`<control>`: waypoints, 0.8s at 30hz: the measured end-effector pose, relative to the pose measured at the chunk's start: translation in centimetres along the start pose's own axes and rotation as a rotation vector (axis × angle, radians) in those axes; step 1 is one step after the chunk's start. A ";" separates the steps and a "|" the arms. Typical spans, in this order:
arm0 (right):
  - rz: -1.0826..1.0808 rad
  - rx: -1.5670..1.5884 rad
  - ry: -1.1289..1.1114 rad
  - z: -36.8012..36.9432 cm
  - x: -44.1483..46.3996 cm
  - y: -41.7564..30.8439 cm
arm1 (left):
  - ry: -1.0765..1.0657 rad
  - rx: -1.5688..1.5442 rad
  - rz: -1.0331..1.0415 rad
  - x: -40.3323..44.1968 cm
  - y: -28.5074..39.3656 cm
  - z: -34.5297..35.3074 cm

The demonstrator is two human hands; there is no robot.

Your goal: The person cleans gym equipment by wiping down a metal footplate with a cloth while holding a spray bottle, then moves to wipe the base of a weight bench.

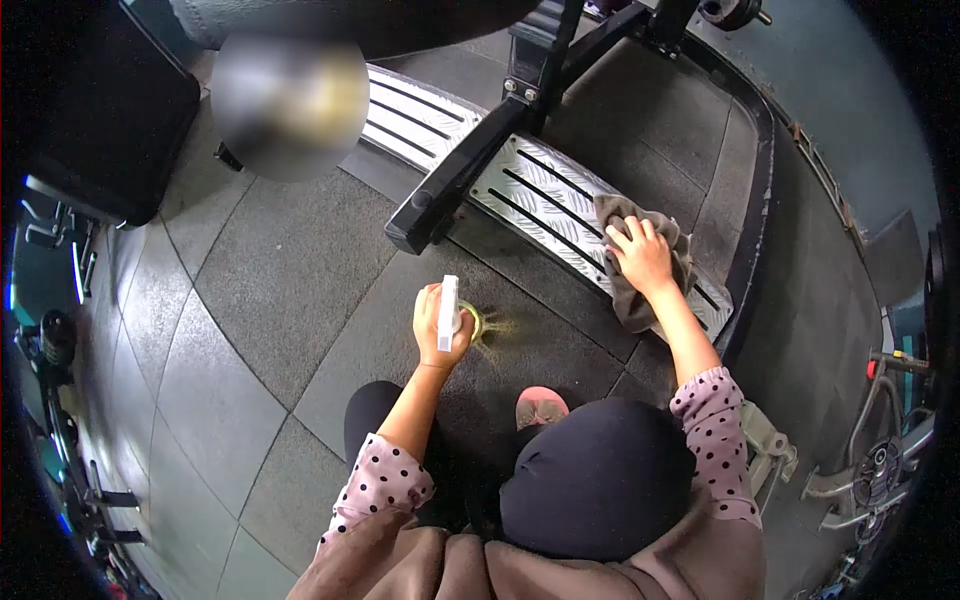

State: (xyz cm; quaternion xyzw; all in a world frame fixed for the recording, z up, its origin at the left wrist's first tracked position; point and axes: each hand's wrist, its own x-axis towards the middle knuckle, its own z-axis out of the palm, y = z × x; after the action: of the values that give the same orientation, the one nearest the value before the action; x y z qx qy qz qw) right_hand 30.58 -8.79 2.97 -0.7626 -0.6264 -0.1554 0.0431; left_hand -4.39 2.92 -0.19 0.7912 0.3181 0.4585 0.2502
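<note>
My left hand (436,325) is wrapped round a spray bottle (449,312) with a white top and yellowish liquid, held above the dark floor. My right hand (640,254) presses on a grey-brown cloth (632,300), fingers bent over it. The cloth lies crumpled on the right part of a silver slotted metal footplate (545,205) and hangs over its front edge. Part of the footplate beneath the cloth is hidden.
A black frame beam (455,180) crosses the footplate, and a curved black frame rail (757,210) runs at right. A black padded block (115,110) stands upper left. An exercise bike (875,460) is at far right.
</note>
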 end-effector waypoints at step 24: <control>0.000 0.078 -0.056 0.2 0.3 -0.4 | -0.001 -0.057 -0.122 -0.5 -0.1 0.5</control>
State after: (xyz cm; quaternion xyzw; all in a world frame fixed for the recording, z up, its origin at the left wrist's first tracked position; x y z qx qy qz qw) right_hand 30.26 -8.39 2.78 -0.7644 -0.6330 -0.1094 0.0553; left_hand -4.16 2.54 -0.73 0.7633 0.3524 0.4506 0.3002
